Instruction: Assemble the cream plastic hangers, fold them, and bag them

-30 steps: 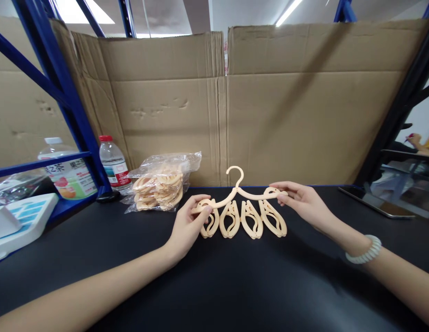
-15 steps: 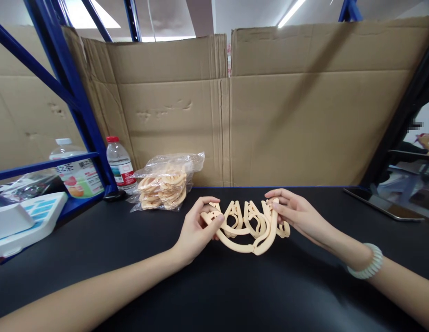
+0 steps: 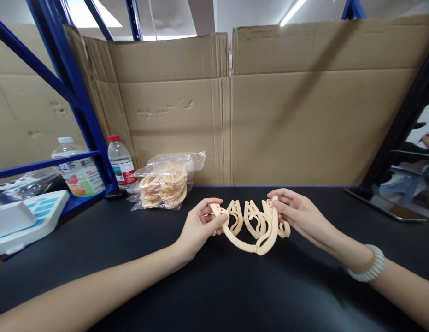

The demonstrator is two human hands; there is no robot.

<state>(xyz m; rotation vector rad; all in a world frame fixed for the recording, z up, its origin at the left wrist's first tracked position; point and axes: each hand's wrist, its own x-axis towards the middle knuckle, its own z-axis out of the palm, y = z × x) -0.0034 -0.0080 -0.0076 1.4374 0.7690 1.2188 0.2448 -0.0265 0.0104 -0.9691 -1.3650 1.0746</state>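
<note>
A beige plastic folding hanger [image 3: 265, 248] is held in front of me, its two arms bent up into a U. My left hand [image 3: 196, 228] pinches the end of the left arm between thumb and fingers. At the other end, the fingers of my right hand [image 3: 300, 213] close on the tip of the right arm. Just behind it, several folded beige hangers [image 3: 238, 219] stand in a row on the black tabletop [image 3: 214, 295]. My hands and the held hanger partly cover the outer ones.
A clear plastic bag [image 3: 166, 182] of beige hangers lies at the back left, beside a red-capped bottle [image 3: 120, 166]. A larger bottle [image 3: 79, 173] and a white-and-blue device [image 3: 38, 216] are farther left. Cardboard [image 3: 304, 106] walls the back. A dark flat tablet-like object [image 3: 383, 205] lies right.
My left hand has moved slightly right and turned the hanger's left arm more upright, so the U is narrower. My right hand has barely moved and keeps its hold.
</note>
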